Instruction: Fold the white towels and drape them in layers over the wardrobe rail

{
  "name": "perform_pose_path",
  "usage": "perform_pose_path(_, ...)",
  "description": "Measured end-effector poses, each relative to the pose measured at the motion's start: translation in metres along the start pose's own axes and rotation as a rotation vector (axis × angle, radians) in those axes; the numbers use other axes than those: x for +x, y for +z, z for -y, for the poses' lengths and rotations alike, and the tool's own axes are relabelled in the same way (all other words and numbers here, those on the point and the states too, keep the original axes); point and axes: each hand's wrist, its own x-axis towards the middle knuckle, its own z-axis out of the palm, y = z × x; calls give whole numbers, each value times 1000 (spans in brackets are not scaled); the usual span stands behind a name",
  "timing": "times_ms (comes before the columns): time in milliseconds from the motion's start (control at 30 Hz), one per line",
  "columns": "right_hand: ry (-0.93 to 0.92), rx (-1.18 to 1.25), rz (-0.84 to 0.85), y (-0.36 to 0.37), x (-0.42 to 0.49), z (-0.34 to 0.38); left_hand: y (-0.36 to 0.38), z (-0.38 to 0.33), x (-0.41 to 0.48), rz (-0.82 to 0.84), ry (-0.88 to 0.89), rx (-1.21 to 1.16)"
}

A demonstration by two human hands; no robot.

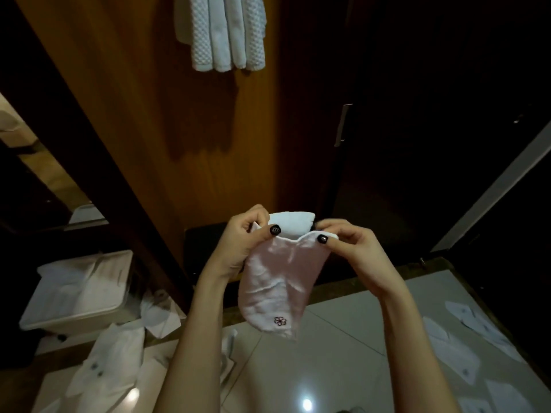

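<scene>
While left hand (243, 238) and right hand (350, 248) pinch a towel (277, 281), hung towels (228, 34) at 12 o'clock before wood panel (134, 114), glossy floor (343, 359) at 6 o'clock, bin (77, 290) at 8 o'clock.

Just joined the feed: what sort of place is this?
Probably a hotel-room or bedroom wardrobe alcove: a wooden wardrobe panel, white towels hanging up top, a linen bin and a glossy tiled floor.
</scene>
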Motion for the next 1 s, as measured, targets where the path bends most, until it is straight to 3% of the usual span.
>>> perform_pose_path(233, 35, 29, 17, 11, 10, -1, -3, -4, -2, 44, -31, -248)
perform_pose_path(400, 45, -69, -36, 14, 8, 7, -14, 0, -3, -26, -37, -127)
perform_pose_path(633, -20, -395, -147, 22, 6, 10, -31, 5, -6, -150, -38, 113)
perform_pose_path(867, -83, -406, -229, 27, 1, 12, -33, -2, -10, -147, -103, 195)
perform_pose_path(1000, -121, -416, -224, 28, -1, 11, -29, -3, -13, -233, -29, 215)
